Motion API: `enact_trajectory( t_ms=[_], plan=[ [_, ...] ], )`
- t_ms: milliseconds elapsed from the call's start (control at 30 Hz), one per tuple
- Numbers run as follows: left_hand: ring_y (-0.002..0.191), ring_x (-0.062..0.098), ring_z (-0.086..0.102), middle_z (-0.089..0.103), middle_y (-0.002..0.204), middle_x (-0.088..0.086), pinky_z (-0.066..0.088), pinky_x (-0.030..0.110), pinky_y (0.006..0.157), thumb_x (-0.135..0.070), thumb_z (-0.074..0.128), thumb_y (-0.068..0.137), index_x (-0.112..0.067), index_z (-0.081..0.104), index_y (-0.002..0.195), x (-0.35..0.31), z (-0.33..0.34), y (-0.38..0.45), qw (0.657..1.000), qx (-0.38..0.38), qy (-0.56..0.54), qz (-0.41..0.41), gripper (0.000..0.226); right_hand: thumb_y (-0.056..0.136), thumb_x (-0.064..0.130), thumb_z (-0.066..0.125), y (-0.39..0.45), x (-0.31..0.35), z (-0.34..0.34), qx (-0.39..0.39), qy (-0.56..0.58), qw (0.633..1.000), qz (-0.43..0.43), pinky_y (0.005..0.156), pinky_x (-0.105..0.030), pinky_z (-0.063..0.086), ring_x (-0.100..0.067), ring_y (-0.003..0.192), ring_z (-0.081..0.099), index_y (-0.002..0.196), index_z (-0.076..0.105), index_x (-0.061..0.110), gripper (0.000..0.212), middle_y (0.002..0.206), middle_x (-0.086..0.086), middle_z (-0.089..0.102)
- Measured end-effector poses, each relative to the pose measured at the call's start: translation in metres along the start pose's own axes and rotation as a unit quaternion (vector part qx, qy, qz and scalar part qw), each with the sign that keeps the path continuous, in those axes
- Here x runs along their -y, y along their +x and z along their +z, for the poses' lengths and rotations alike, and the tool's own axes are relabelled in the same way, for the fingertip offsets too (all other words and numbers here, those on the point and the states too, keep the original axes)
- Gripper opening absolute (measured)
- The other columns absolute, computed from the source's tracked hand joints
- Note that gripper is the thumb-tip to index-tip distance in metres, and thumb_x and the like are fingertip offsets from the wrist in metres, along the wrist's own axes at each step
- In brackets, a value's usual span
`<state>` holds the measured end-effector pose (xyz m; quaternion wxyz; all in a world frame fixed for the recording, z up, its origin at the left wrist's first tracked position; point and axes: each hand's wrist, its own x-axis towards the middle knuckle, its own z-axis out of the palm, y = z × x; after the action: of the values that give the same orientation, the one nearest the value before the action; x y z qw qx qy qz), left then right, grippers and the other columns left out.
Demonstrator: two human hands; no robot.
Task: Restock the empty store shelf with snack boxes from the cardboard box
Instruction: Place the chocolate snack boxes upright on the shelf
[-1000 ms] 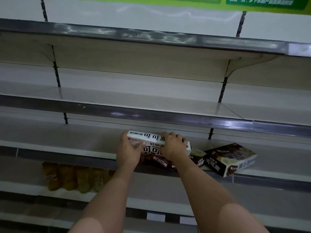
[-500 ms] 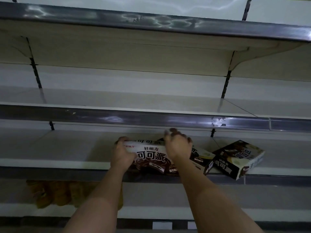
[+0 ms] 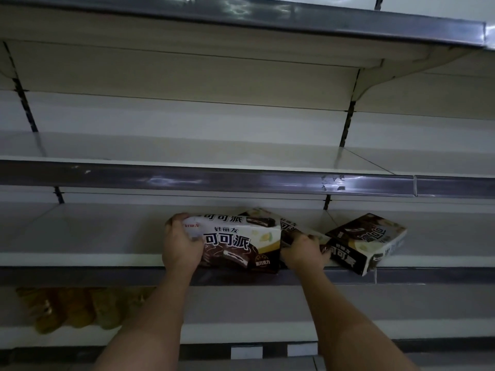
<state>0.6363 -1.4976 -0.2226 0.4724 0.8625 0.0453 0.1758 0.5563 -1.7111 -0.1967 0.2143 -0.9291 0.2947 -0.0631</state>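
Head view: the left hand [image 3: 182, 243] is gripping the left end of a snack box [image 3: 235, 243], fingers curling over its top edge. The box is standing on its long edge at the near lip of the shelf [image 3: 80, 259], its long axis running left to right. The right hand [image 3: 302, 253] is curling round the right end of the box — or round a second box [image 3: 288, 226] tucked behind; I cannot tell which. A third box [image 3: 367, 243] is lying askew just right of that hand — likely next for squaring.
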Motion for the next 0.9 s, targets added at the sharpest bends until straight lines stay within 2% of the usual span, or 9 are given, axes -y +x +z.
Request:
enact_trajectory(
  t_ms=[67, 133, 200, 300, 433, 733, 833, 900],
  plan=[
    [0.111, 0.032, 0.053, 0.045, 0.127, 0.010, 0.053, 0.048, 0.085, -0.011, 0.071, 0.080, -0.015, 0.047, 0.124, -0.002, 0.001, -0.003, 1.000, -0.002, 0.004, 0.000, 0.050, 0.087, 0.019, 0.053, -0.002, 0.000, 0.005, -0.022, 0.011, 1.000, -0.004, 0.112, -0.055, 0.021, -0.025, 0.134, 0.030, 0.121, 0.058, 0.017, 0.034, 0.129, -0.008, 0.052],
    [0.113, 0.032, 0.052, 0.044, 0.130, 0.009, 0.053, 0.045, 0.084, -0.011, 0.071, 0.081, -0.016, 0.046, 0.126, -0.005, 0.001, -0.007, 1.000, -0.001, 0.002, 0.005, 0.052, 0.090, 0.020, 0.051, 0.000, 0.002, 0.010, -0.036, 0.001, 0.999, 0.004, 0.110, -0.056, 0.023, -0.026, 0.136, 0.027, 0.122, 0.056, 0.016, 0.033, 0.132, -0.008, 0.051],
    [0.113, 0.030, 0.052, 0.043, 0.132, 0.008, 0.053, 0.040, 0.080, -0.010, 0.070, 0.081, -0.017, 0.046, 0.127, -0.007, 0.002, -0.011, 1.000, 0.000, 0.002, 0.015, 0.052, 0.091, 0.021, 0.049, 0.005, 0.000, 0.010, -0.034, -0.016, 0.999, 0.014, 0.110, -0.059, 0.021, -0.027, 0.139, 0.023, 0.124, 0.054, 0.015, 0.033, 0.137, -0.008, 0.048],
    [0.110, 0.028, 0.055, 0.043, 0.133, 0.006, 0.056, 0.040, 0.077, -0.010, 0.069, 0.082, -0.018, 0.047, 0.125, -0.010, 0.005, -0.017, 1.000, -0.016, 0.011, 0.020, 0.049, 0.092, 0.018, 0.047, 0.017, -0.007, 0.003, -0.021, -0.027, 0.999, 0.031, 0.111, -0.059, 0.019, -0.028, 0.139, 0.022, 0.126, 0.052, 0.014, 0.035, 0.138, -0.009, 0.048],
    [0.112, 0.029, 0.054, 0.043, 0.133, 0.006, 0.052, 0.041, 0.079, -0.011, 0.068, 0.084, -0.017, 0.047, 0.127, -0.012, 0.009, -0.017, 1.000, -0.022, 0.014, 0.014, 0.048, 0.091, 0.015, 0.047, 0.032, -0.021, -0.005, -0.013, -0.014, 0.998, 0.058, 0.112, -0.056, 0.021, -0.027, 0.139, 0.024, 0.126, 0.053, 0.012, 0.036, 0.135, -0.009, 0.051],
    [0.112, 0.029, 0.055, 0.043, 0.132, 0.007, 0.056, 0.041, 0.080, -0.010, 0.070, 0.082, -0.019, 0.044, 0.126, -0.020, 0.026, -0.022, 0.999, -0.005, 0.011, 0.042, 0.052, 0.091, 0.017, 0.051, 0.041, -0.038, -0.012, -0.046, -0.014, 0.995, 0.084, 0.113, -0.055, 0.019, -0.029, 0.136, 0.029, 0.127, 0.051, 0.009, 0.037, 0.136, -0.011, 0.049],
    [0.106, 0.027, 0.059, 0.051, 0.129, 0.010, 0.050, 0.035, 0.071, -0.013, 0.072, 0.082, -0.016, 0.035, 0.134, -0.018, 0.026, -0.026, 0.999, 0.004, -0.041, -0.025, 0.064, 0.089, 0.025, 0.053, 0.034, -0.043, -0.010, -0.094, -0.123, 0.987, 0.033, 0.113, -0.056, 0.013, -0.030, 0.139, 0.026, 0.131, 0.047, 0.014, 0.044, 0.142, -0.009, 0.044],
    [0.092, 0.024, 0.058, 0.058, 0.119, 0.013, 0.046, 0.034, 0.066, -0.021, 0.073, 0.081, -0.010, 0.039, 0.124, -0.016, 0.027, -0.031, 0.993, -0.009, -0.077, -0.092, 0.056, 0.090, 0.033, 0.054, 0.024, -0.040, -0.005, -0.141, -0.148, 0.977, -0.057, 0.107, -0.045, 0.029, -0.027, 0.131, 0.036, 0.134, 0.044, 0.015, 0.049, 0.138, -0.007, 0.047]
  ],
)
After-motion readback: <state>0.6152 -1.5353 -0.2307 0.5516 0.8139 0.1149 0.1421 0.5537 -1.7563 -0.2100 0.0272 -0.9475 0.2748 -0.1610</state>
